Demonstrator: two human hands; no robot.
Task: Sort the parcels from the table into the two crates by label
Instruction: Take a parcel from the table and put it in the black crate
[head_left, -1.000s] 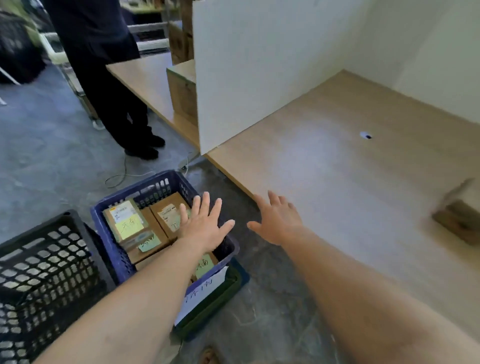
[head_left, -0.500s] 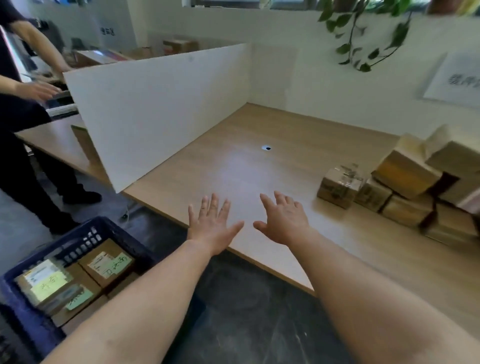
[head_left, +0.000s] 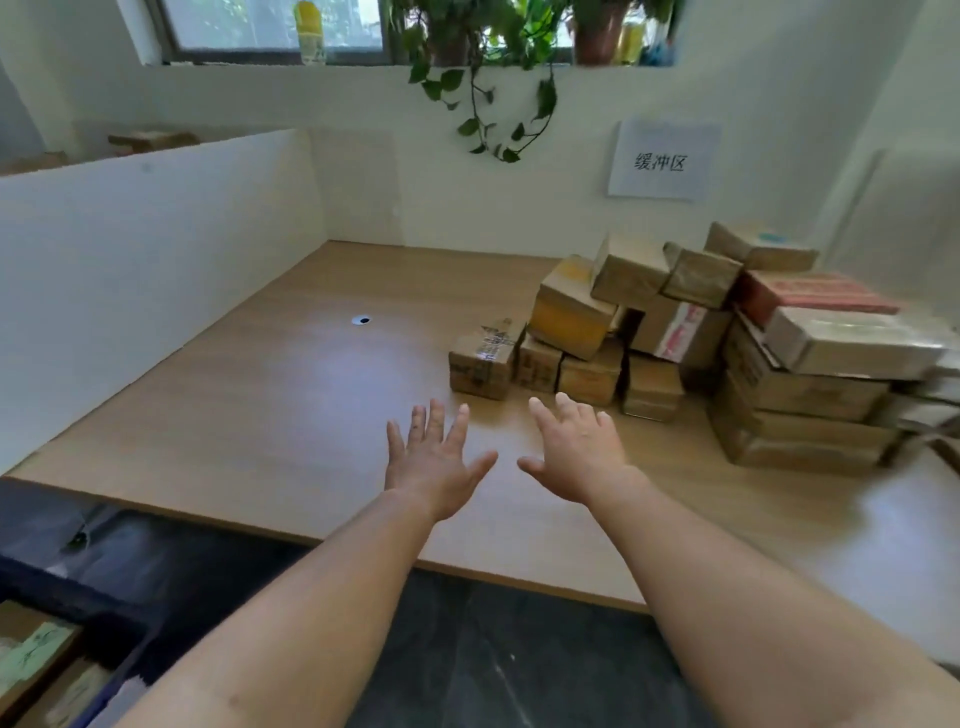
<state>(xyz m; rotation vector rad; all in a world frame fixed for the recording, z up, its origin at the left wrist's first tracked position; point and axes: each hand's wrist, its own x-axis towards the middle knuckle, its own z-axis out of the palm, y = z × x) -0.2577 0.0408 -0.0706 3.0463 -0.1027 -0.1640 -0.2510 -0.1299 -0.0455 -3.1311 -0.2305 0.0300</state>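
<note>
Head view: your left hand (head_left: 434, 462) and right hand (head_left: 576, 457) hover spread and empty above the tabletop (head_left: 260, 415). Parcels (head_left: 675, 338) stack at 2 o'clock, white partition (head_left: 130, 270) at 10 o'clock, crate (head_left: 78, 587) at 8 o'clock.

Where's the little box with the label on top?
In the head view, the little box sits on the table right of centre, at the left end of the parcel pile, just beyond the left hand and right hand.

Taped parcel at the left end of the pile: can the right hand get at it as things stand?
Probably yes. The right hand is open and empty, only bare table lies between it and the taped parcel, and that parcel's top and left side are uncovered.
</note>
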